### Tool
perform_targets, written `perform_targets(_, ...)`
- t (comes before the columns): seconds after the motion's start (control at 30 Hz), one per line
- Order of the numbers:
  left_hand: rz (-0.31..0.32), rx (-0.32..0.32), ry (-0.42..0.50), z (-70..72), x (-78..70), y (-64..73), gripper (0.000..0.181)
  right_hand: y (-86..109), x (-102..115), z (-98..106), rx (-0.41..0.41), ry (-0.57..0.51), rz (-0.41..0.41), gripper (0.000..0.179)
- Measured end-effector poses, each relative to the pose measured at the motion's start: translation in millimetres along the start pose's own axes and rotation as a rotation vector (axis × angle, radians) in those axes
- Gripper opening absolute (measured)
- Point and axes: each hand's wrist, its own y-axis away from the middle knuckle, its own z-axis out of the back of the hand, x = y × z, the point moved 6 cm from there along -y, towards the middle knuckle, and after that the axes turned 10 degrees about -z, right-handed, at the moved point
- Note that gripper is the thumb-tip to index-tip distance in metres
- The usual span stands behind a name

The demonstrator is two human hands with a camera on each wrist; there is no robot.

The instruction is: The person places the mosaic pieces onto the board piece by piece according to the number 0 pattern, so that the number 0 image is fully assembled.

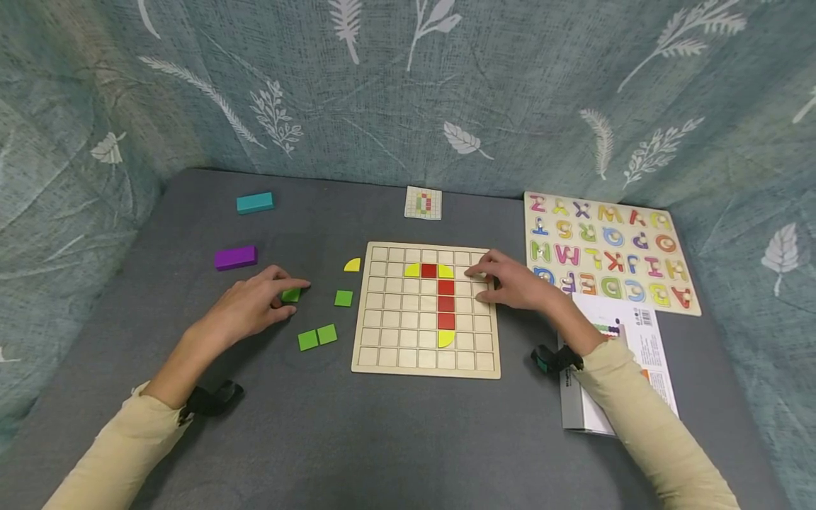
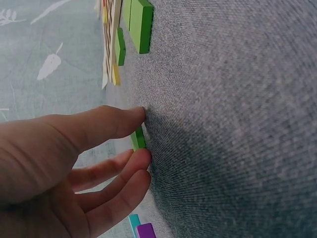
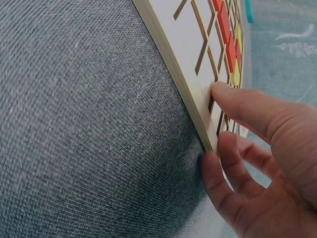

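On the dark grey cloth-topped table (image 1: 382, 446), the pale wooden grid board (image 1: 428, 320) is prob. stiff & lightish, best steadied by its plain rim; thumb & fingers of the right hand (image 1: 515, 281) are loosely parted at its R edge. L of the board, thumb & fingers of the left hand (image 1: 251, 302) are set narrowly about a small green square tile (image 1: 291, 295), pinch or no can't be told; it's prob. light, hard & a bit slick, best taken by opp. sides. Flat faces, crisp corners & plain colour are shared w/ 3 matching loose green tiles (image 1: 343, 298) nearby.
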Motion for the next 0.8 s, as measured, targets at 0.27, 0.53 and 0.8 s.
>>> perform_targets(0.27, 0.005, 0.005, 0.006, 1.3, 2.1, -1.0, 0.045, -1.1, -1.8, -0.7, 0.001, -0.001, -0.007, 0.042)
perform_targets(0.53, 0.031, 0.021, 0.007, 2.9, 4.2, -1.3, 0.041, -0.6, -0.9, -0.1, -0.002, -0.005, -0.009, 0.042)
perform_targets(0.8, 0.047, 0.024, 0.011, 4.6, 4.9, -2.2, 0.041, -1.8, -2.0, -0.3, 0.002, -0.011, -0.009, 0.042)
